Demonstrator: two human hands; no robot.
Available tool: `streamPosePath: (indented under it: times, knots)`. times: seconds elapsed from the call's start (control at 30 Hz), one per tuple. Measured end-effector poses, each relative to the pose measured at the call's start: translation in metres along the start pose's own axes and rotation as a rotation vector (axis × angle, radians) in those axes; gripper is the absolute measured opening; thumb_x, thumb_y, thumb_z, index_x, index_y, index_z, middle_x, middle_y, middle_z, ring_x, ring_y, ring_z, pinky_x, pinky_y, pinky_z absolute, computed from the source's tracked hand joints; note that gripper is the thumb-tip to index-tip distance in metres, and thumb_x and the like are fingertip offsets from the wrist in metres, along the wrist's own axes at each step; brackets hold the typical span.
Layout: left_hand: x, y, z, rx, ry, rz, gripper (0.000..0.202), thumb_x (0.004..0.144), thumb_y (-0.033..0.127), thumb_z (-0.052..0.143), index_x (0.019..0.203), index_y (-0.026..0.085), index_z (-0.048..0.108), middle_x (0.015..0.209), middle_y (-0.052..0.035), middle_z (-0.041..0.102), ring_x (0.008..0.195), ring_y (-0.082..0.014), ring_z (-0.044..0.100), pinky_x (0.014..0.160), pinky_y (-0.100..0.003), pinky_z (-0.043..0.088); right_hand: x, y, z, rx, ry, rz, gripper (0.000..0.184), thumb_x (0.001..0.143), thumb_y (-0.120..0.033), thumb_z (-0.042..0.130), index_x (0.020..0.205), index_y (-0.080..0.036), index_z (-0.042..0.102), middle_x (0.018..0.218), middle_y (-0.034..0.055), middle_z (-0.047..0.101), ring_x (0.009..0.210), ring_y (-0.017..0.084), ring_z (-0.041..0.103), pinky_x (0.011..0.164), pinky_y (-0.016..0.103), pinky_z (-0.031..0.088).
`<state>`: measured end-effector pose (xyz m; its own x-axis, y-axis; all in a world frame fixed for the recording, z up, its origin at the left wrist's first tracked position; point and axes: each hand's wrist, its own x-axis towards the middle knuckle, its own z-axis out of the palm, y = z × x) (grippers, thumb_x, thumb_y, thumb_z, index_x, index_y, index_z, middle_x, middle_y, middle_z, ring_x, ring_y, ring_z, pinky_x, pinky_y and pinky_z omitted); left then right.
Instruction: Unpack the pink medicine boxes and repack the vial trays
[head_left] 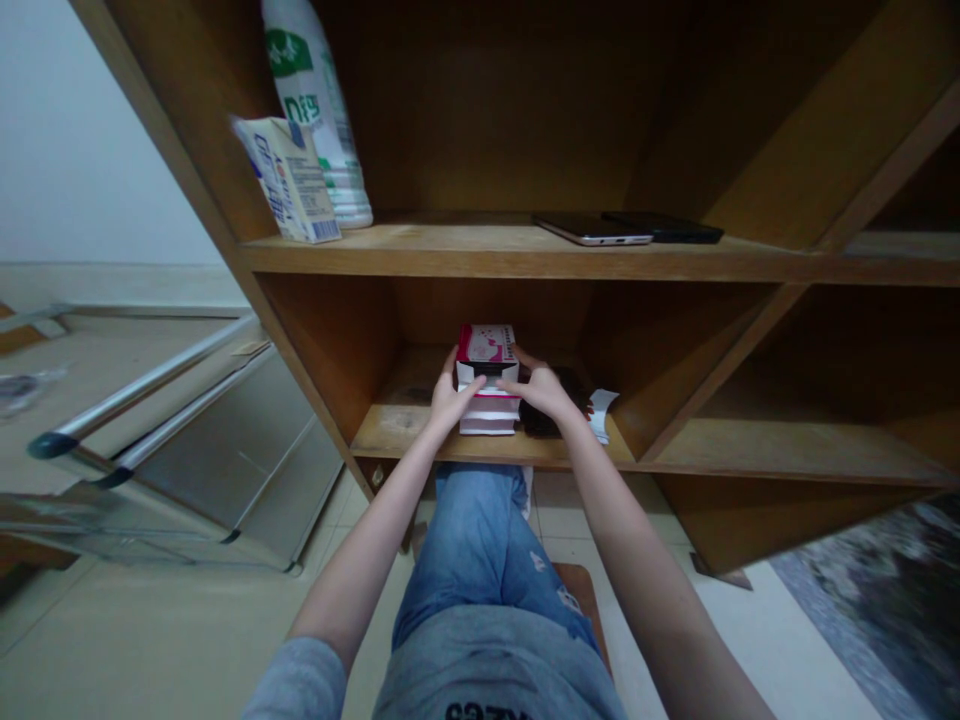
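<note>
Clasped between your left hand [448, 402] and right hand [547, 392] — a pink-and-white box [487, 343]. It tops a stack [487, 415] on the shelf [394, 430].

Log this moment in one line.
left hand: on pink-white box, left side | right hand: on box, right side | place: lower shelf

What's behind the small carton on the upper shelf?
A tall white bottle with green print; the carton covers its lower left part and would hide anything else there.
</note>
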<state>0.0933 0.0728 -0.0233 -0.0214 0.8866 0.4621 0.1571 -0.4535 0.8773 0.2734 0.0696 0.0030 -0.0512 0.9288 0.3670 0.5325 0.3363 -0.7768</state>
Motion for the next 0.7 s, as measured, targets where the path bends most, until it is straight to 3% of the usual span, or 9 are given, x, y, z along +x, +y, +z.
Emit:
streamPosePath:
  times: [0.13,0.27,0.4,0.57,0.7]
  knots:
    - [-0.017,-0.002,-0.002,0.350,0.096,0.119,0.073,0.071,0.038,0.067,0.136,0.024,0.038,0.141,-0.0119,0.041,0.131,-0.0285,0.036,0.107,-0.045,0.029,-0.007,-0.013,-0.005,-0.255,-0.062,-0.057,0.068,0.063,-0.029,0.075,0.127,-0.028,0.052,0.131,0.0046,0.055,0.124,0.028,0.047,0.104,0.046,0.033]
    - [-0.032,-0.001,-0.007,0.647,0.095,0.294,0.054,0.074,0.041,0.064,0.125,0.026,0.053,0.144,-0.0117,0.036,0.130,-0.0329,0.034,0.106,-0.050,0.025,-0.006,-0.024,-0.008,-0.435,-0.019,-0.030,0.056,0.070,-0.039,0.070,0.123,-0.029,0.055,0.131,0.0060,0.055,0.120,0.032,0.050,0.102,0.050,0.033]
    - [-0.036,-0.004,-0.007,0.724,0.018,0.363,0.039,0.078,0.035,0.059,0.117,0.029,0.061,0.139,-0.0094,0.043,0.131,-0.0322,0.033,0.108,-0.050,0.021,-0.003,-0.031,-0.005,-0.524,0.019,-0.023,0.057,0.072,-0.047,0.068,0.122,-0.024,0.056,0.128,0.0105,0.057,0.113,0.032,0.056,0.101,0.048,0.034]
    - [-0.041,-0.004,-0.006,0.747,0.049,0.358,0.045,0.080,0.036,0.056,0.124,0.027,0.055,0.145,-0.0111,0.034,0.134,-0.0330,0.027,0.107,-0.049,0.022,-0.003,-0.032,-0.005,-0.522,0.016,-0.018,0.053,0.074,-0.040,0.065,0.123,-0.024,0.056,0.128,0.0095,0.057,0.113,0.033,0.056,0.100,0.049,0.034]
    - [-0.049,-0.005,-0.006,0.723,0.075,0.307,0.046,0.082,0.039,0.054,0.125,0.023,0.052,0.142,-0.0149,0.036,0.129,-0.0321,0.036,0.103,-0.048,0.030,-0.001,-0.031,-0.009,-0.495,-0.009,0.012,0.055,0.072,-0.033,0.063,0.126,-0.024,0.055,0.122,0.0074,0.062,0.113,0.032,0.056,0.100,0.047,0.036]
